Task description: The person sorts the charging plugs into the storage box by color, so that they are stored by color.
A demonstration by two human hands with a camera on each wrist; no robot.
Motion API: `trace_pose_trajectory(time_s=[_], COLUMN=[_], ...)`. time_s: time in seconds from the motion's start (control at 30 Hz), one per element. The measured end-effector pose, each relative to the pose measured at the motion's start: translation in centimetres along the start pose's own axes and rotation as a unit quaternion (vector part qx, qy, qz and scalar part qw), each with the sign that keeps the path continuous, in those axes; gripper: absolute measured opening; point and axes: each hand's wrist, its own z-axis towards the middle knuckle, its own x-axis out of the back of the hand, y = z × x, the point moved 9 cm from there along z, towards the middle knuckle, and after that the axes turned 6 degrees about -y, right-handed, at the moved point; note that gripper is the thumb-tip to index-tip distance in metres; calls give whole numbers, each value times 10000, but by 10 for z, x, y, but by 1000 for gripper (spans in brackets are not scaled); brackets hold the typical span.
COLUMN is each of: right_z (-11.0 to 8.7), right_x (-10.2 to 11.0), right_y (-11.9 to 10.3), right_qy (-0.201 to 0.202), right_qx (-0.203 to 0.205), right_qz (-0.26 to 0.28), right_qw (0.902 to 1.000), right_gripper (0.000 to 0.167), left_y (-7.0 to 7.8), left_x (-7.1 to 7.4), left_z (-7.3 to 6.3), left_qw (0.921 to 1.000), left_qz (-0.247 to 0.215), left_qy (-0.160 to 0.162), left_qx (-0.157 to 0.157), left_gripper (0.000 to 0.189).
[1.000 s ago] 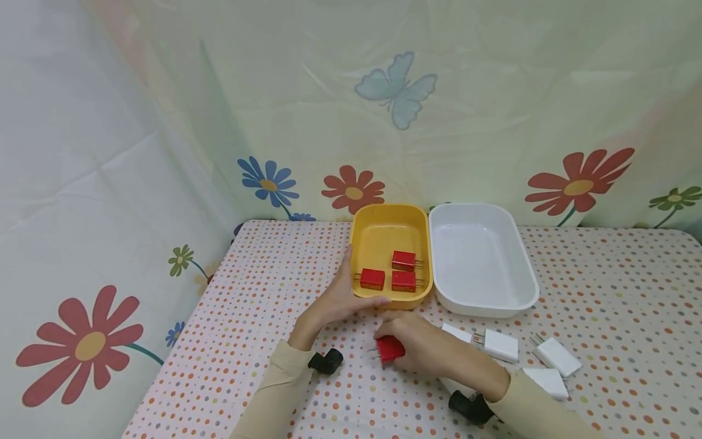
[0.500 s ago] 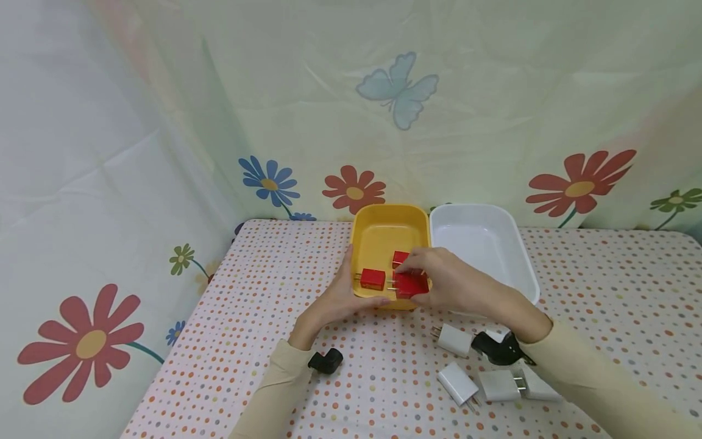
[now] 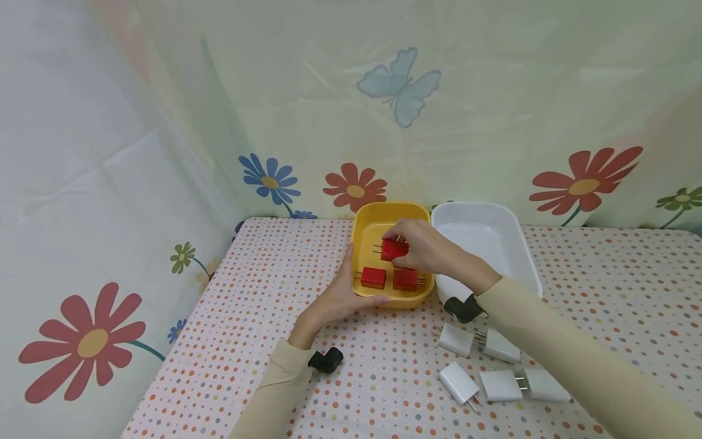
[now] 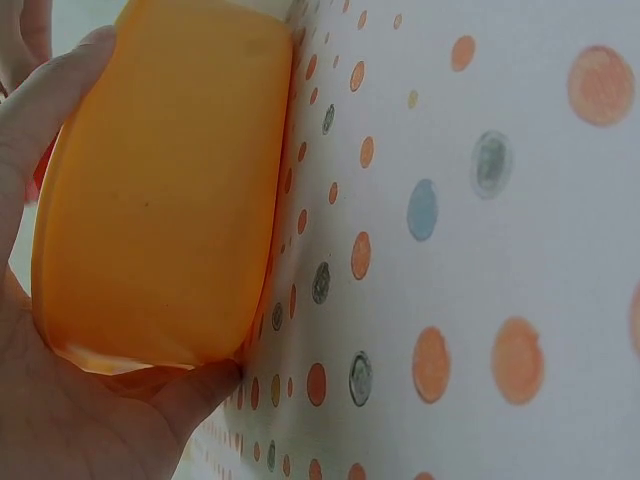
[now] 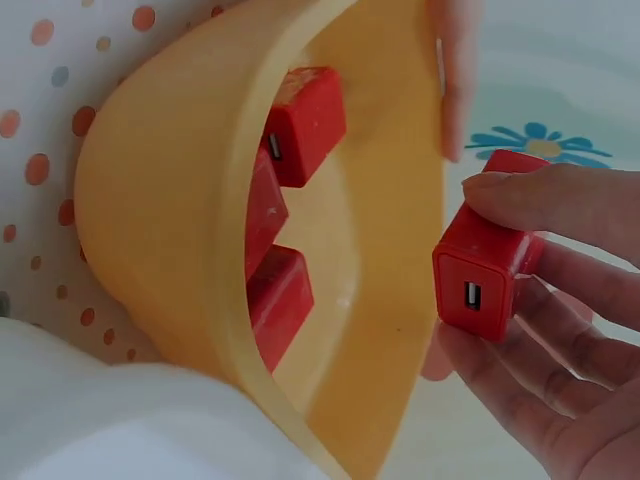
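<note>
My right hand (image 3: 419,245) pinches a red USB charger plug (image 3: 392,250) between thumb and fingers, above the floor of the yellow tub (image 3: 368,235). Its prongs point left; in the right wrist view the charger's USB port (image 5: 473,295) faces the camera. Two red chargers lie near the tub's front, one left (image 3: 373,278) and one right (image 3: 405,279). A third red charger (image 5: 282,300) shows inside the tub in the right wrist view; from the head it is hidden by my hand. My left hand (image 3: 341,294) holds the tub's near left corner, thumb along the front.
A white tub (image 3: 512,244) stands against the yellow tub's right side. Several white charger plugs lie in front of it on the dotted cloth, among them one white charger (image 3: 459,383) nearest me. A printed curtain (image 3: 307,91) hangs behind the table.
My right hand has carried a red charger from the table into the yellow tub, and now holds one farther back, toward the tub's middle. My left hand has stayed at the corner.
</note>
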Motion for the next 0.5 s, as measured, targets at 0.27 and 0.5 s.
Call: trace_pose_trajectory(time_s=[0.27, 0.5], right_z=[37, 55], right_x=[-16, -28], right_y=[15, 26], right_qy=[-261, -529], right_qx=[-231, -460], right_qz=[74, -107], right_qw=[9994, 9975], right_gripper=[39, 38], left_y=[0, -2], left_x=[2, 2], left_z=[0, 0], left_qw=[10000, 10000], left_qz=[-44, 25], left_qy=[-47, -15], left_qx=[4, 85], left_gripper=[130, 133])
